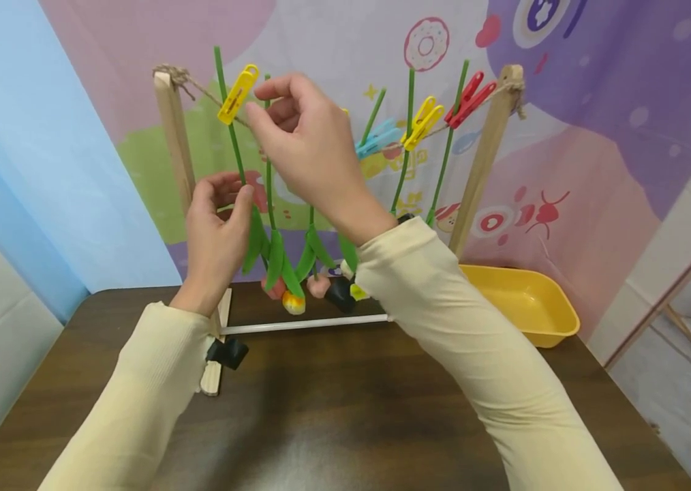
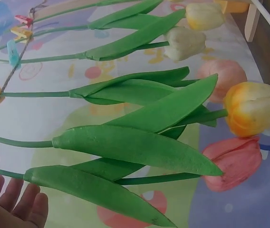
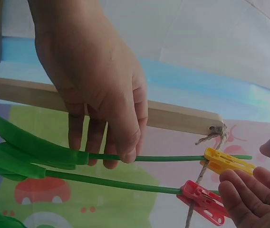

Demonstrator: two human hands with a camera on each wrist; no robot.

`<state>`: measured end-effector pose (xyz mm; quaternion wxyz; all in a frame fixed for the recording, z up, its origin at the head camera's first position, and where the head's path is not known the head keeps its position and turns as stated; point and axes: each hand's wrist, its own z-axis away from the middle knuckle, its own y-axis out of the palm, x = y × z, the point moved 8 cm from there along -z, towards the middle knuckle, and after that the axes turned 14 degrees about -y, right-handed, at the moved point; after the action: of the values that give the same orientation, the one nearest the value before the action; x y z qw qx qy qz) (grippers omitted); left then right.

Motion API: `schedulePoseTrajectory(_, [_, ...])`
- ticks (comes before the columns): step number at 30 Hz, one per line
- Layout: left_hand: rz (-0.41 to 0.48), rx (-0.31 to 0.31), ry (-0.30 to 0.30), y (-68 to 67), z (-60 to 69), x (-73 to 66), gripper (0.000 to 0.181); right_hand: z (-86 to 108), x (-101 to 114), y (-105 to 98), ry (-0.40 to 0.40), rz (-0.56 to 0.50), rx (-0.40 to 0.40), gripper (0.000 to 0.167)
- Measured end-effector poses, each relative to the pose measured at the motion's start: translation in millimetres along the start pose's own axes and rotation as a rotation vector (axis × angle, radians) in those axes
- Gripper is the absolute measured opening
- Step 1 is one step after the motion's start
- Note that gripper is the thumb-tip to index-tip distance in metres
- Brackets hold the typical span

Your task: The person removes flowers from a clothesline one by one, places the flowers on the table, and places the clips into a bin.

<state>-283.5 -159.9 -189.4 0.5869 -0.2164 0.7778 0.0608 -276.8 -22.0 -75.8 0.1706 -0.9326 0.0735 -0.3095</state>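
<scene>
Stem pinched in the left hand, clip on, right hand loose beside it.

Left hand (image 1: 213,218) holds the stem (image 3: 168,158) lightly between thumb and fingers, just above its leaves; the flower hangs head-down. Right hand (image 1: 311,136) relaxed, thumb apart from fingers, gripping nothing; whether fingertips touch the yellow clip (image 1: 238,94) cannot be told. That clip sits above the left hand, fixing stem to rope (image 1: 201,88). Red clip (image 3: 201,203) close by the right fingers; white tulip (image 2: 185,42) and others hang rightward of the left hand. Step seems to be the end of clipping this stem. Next move probably calls for easing the left fingers off, letting the clip take the weight.
</scene>
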Motion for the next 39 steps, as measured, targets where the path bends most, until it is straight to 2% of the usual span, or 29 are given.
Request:
schedulePoseTrajectory(11, [0.015,-0.020,0.007,3.2,-5.0,-0.6,0.030,-15.0,-1,-3,0.037,0.068,0.012,0.027])
schedulePoseTrajectory(20, [0.052,-0.011,0.027,3.8,-6.5,-4.9,0.029,-23.7,-7,3,0.106,0.062,0.115,0.042])
schedulePoseTrajectory(26, [0.105,0.007,0.063,4.9,-6.9,-7.4,0.024,-28.2,-9,7,0.174,0.055,0.167,0.049])
schedulePoseTrajectory(39, [0.163,0.057,0.058,9.3,-6.1,-11.8,0.026,-29.0,-11,8,0.213,0.032,0.152,0.036])
